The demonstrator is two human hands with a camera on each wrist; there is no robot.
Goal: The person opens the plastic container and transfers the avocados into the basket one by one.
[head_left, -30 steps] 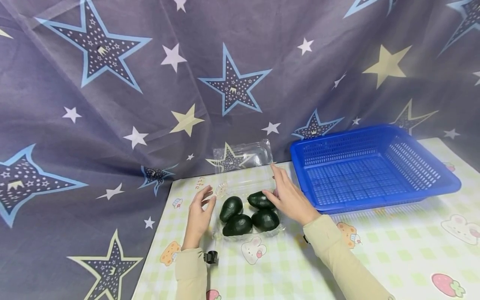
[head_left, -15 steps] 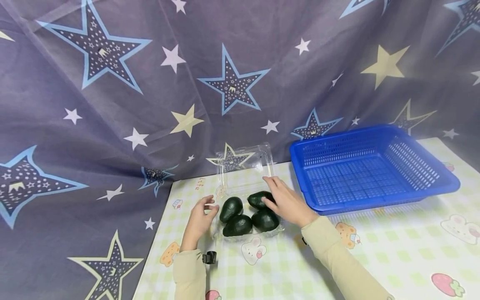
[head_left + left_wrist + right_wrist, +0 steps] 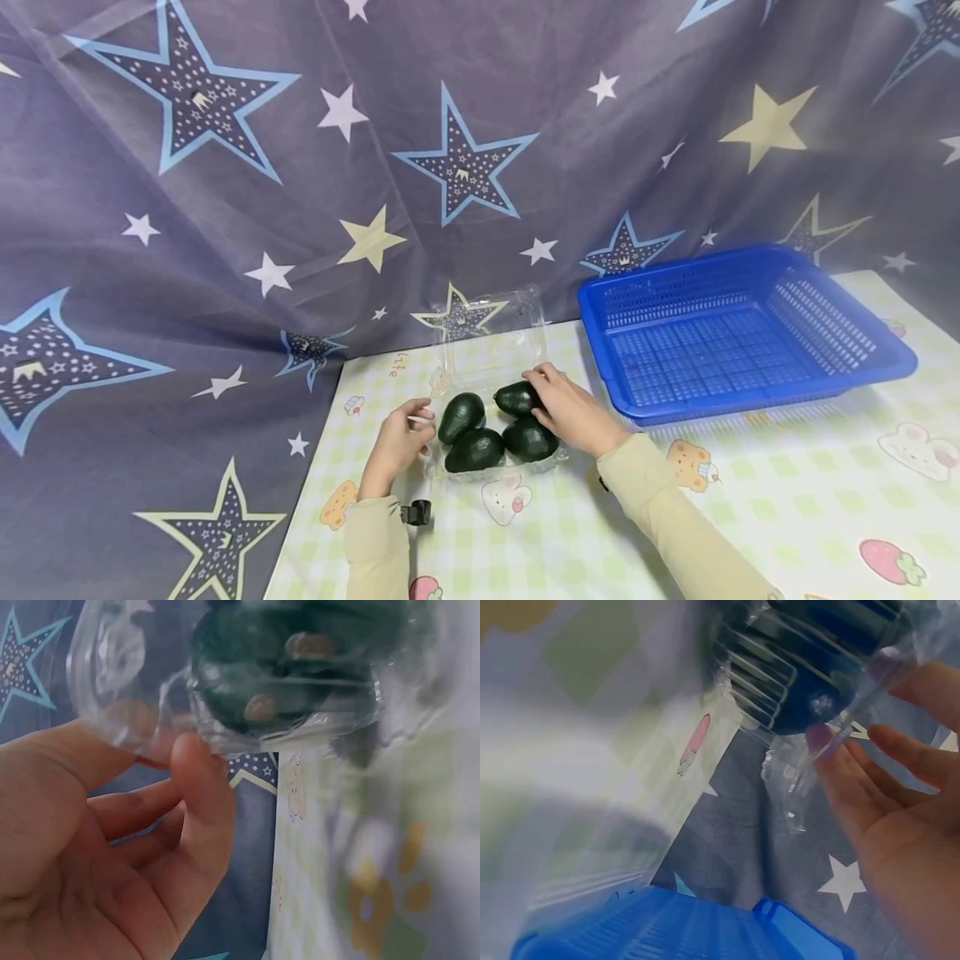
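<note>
Several dark green avocados [image 3: 476, 451] lie in a clear plastic clamshell container [image 3: 487, 476]. Its transparent lid [image 3: 491, 333] is raised at the back, near the curtain. At the container's left side, my left hand [image 3: 397, 442] pinches the rim, and the left wrist view shows the fingertips [image 3: 199, 761] at the plastic edge. Opposite it, my right hand [image 3: 577, 408] grips the right wall with the thumb over the inside, beside the upper right avocado [image 3: 516, 398]. The container's right wall is partly hidden by that hand.
A blue perforated plastic basket [image 3: 720, 350] stands to the right on the table, which has a green checked cloth [image 3: 600, 533]. Behind the table hangs a dark curtain [image 3: 285, 192] with stars.
My right hand has come down and nearer from beside the lid to the container's right wall. My left hand has lowered slightly, its fingers now bent at the left rim. The avocados stay in place.
</note>
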